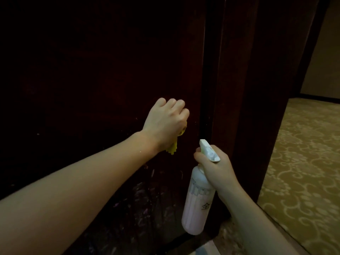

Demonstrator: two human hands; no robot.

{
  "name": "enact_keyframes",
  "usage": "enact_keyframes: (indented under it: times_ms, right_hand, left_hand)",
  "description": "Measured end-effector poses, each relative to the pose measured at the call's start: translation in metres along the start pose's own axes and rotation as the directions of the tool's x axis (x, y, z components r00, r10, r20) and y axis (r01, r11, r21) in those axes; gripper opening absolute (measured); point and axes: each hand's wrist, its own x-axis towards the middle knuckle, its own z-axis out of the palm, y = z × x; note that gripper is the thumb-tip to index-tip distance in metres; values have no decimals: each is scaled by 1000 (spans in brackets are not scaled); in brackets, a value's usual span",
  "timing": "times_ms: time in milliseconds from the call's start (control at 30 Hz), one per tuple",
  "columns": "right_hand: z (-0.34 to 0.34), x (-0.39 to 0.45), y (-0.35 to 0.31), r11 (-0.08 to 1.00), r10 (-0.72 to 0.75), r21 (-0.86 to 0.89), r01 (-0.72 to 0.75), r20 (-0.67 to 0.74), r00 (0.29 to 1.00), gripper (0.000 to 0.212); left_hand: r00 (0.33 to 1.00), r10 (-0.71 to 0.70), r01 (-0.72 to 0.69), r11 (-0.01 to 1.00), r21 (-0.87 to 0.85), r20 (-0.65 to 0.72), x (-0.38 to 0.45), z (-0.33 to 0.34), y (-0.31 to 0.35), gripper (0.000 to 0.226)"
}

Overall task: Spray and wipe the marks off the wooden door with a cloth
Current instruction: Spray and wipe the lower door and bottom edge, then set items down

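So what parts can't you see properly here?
Head view:
- Cloth: mostly hidden inside the left hand; only a yellow corner shows.
- Spray bottle trigger: covered by the right hand.
- Door: top too dark for marks.
- Bottle label: too blurry to read.
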Motion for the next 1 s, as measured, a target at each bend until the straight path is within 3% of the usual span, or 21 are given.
enact_keyframes:
  times_ms: [233, 333, 467, 633, 700, 800, 900, 1000]
  right_hand:
    - [-6, 9, 9, 980, -157, -148, 132, -173, 972, 32]
    - [-5, 11, 13, 982, -175, -86, 166, -116, 978, 31]
    - [-5, 18, 12, 976, -216, 32, 215, 53, 975, 20]
    - [-1, 22, 13, 955, -293, -40, 295, 44, 955, 20]
    - [3, 20, 12, 949, -307, -68, 309, 37, 951, 22]
    - [7, 17, 8, 956, -293, 41, 290, 82, 953, 20]
    - [13, 11, 6, 950, -248, 246, 194, 212, 945, 19]
    - [17, 7, 5, 953, -212, 273, 130, 300, 930, 21]
  left_hand:
    - [974, -226, 224, 965, -133, 6, -17, -5, 19, 22]
    - [934, -356, 356, 907, -227, 40, -19, -9, 29, 24]
    - [900, -431, 423, 829, -365, 66, -19, -13, 41, 14]
    - [874, -460, 485, 804, -345, 158, -26, -8, 46, 25]
    - [800, -567, 588, 679, -440, 195, -26, -9, 50, 24]
    - [616, -685, 744, 343, -573, 390, -25, -10, 59, 29]
    - [426, -688, 817, 12, -577, 588, -29, -13, 62, 36]
    - [289, -644, 781, -269, -564, 708, -41, -17, 58, 34]
